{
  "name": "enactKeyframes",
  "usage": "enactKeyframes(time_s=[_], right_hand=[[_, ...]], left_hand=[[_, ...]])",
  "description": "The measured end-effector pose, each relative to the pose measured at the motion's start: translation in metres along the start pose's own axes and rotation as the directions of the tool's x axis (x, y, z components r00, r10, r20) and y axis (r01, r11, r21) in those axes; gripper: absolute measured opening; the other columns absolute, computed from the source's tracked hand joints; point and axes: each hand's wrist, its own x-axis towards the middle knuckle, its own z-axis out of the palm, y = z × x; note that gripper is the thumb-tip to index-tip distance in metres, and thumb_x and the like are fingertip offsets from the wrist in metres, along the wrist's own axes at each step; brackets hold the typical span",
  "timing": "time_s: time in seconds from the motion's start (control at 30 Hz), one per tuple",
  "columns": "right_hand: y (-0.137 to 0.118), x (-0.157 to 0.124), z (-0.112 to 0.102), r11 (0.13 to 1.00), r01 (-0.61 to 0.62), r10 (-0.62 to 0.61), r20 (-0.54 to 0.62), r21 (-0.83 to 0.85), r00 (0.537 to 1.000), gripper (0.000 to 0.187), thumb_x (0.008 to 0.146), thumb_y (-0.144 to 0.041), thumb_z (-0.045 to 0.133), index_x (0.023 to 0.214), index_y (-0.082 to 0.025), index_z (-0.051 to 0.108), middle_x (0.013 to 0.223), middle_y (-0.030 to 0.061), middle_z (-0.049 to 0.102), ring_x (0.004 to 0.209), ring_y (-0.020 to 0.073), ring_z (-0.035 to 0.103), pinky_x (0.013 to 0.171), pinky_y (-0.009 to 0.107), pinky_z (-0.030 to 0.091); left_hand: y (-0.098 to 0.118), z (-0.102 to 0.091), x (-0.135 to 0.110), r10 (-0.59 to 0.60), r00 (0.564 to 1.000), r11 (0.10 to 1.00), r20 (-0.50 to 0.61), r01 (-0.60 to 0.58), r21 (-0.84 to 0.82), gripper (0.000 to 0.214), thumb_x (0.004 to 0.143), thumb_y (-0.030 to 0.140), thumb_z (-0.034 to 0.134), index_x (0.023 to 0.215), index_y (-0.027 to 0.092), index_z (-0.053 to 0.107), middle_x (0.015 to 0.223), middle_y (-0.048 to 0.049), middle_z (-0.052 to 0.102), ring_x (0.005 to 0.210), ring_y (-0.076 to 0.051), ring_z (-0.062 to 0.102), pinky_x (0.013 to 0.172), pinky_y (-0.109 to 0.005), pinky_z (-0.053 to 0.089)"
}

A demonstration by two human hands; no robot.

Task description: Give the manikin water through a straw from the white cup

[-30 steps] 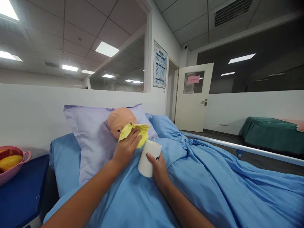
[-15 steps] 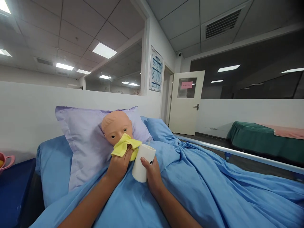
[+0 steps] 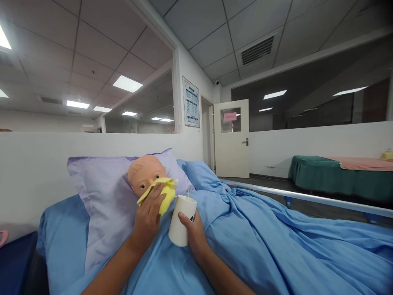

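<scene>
Over the bed (image 3: pixel 260 246), the left grip (image 3: pixel 147 211) holds a cloth (image 3: pixel 167 196), the right grip (image 3: pixel 195 231) a cup (image 3: pixel 179 227), an open door (image 3: pixel 231 157) far right.

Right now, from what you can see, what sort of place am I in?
Probably a nursing practice room: a manikin head rests on a pillow, a rail runs beside the blue bedding, and a notice hangs near the door.

L hand (image 3: pixel 148 217) holds ylw cloth (image 3: pixel 167 197) at manikin head (image 3: pixel 145 168), R hand (image 3: pixel 194 233) grips cup (image 3: pixel 179 225).
</scene>
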Motion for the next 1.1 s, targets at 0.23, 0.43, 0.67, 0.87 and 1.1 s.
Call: enactKeyframes(time_s=[0.23, 0.43, 0.67, 0.87, 1.1], right_hand=[[0.013, 0.008, -0.004, 1.000, -0.006, 0.006, -0.042, 0.003, 0.999, 0.075, 0.060, -0.056, 0.082, 0.119, -0.019, 0.055, 0.098, 0.0081, 0.070, 0.079, 0.0251, 0.067, 0.063, 0.034, 0.056], [0.012, 0.008, -0.005, 1.000, -0.012, 0.012, -0.021, -0.011, 1.000, 0.075, 0.060, -0.056, 0.082, 0.119, -0.018, 0.056, 0.102, 0.0100, 0.071, 0.081, 0.0270, 0.068, 0.065, 0.036, 0.057], [0.010, 0.005, -0.001, 0.998, 0.016, -0.018, 0.038, 0.056, 0.999, 0.068, 0.066, -0.049, 0.082, 0.118, -0.017, 0.052, 0.105, 0.0092, 0.069, 0.089, 0.0255, 0.066, 0.076, 0.037, 0.055], [0.007, 0.005, 0.000, 0.996, 0.041, -0.043, 0.024, 0.078, 0.999, 0.067, 0.068, -0.048, 0.081, 0.121, -0.018, 0.052, 0.106, 0.0087, 0.069, 0.090, 0.0245, 0.065, 0.077, 0.035, 0.054], [0.002, 0.002, -0.002, 0.999, -0.053, 0.053, 0.002, -0.003, 0.999, 0.074, 0.066, -0.055, 0.080, 0.123, -0.018, 0.050, 0.103, 0.0087, 0.069, 0.082, 0.0255, 0.066, 0.066, 0.036, 0.057]], left_hand=[[-0.015, 0.043, -0.020, -0.011, 0.981, 0.954, 0.194, -0.048, 0.295, 0.040, 0.094, 0.013, 0.042, 0.132, 0.018, 0.056, 0.133, -0.0137, 0.061, 0.119, -0.028, 0.060, 0.100, -0.043, 0.051], [-0.009, 0.043, -0.058, -0.109, 0.974, 0.962, 0.197, 0.054, 0.268, 0.040, 0.095, 0.019, 0.041, 0.133, 0.020, 0.056, 0.126, -0.0126, 0.066, 0.110, -0.030, 0.065, 0.090, -0.043, 0.057], [0.004, 0.014, -0.040, -0.025, 0.991, 0.998, 0.129, 0.017, 0.064, 0.043, 0.095, 0.012, 0.040, 0.136, 0.020, 0.048, 0.130, -0.0096, 0.063, 0.125, -0.022, 0.056, 0.105, -0.038, 0.049], [-0.001, 0.023, 0.004, 0.062, 0.987, 0.989, 0.150, -0.081, 0.124, 0.039, 0.094, 0.010, 0.042, 0.130, 0.019, 0.054, 0.143, -0.0107, 0.053, 0.137, -0.028, 0.043, 0.109, -0.046, 0.045], [-0.011, 0.053, -0.024, 0.024, 0.971, 0.959, 0.239, -0.090, 0.269, 0.038, 0.095, 0.023, 0.049, 0.132, 0.019, 0.056, 0.126, -0.0138, 0.065, 0.113, -0.030, 0.064, 0.092, -0.044, 0.056]])
